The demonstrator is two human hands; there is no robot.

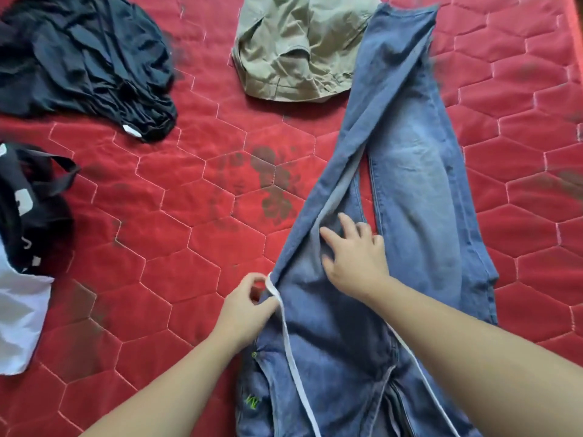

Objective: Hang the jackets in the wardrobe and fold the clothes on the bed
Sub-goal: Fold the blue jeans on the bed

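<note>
A pair of blue jeans lies lengthwise on the red quilted bed, waist toward me, legs stretching away. The left leg is folded over along its edge. My left hand pinches the left edge of the jeans together with a white strap that runs down across the denim. My right hand lies flat with fingers spread on the thigh area, pressing the fabric down.
A crumpled khaki garment lies beyond the jeans at the top. A dark navy garment is heaped at the top left. A black printed garment and a white cloth sit at the left edge.
</note>
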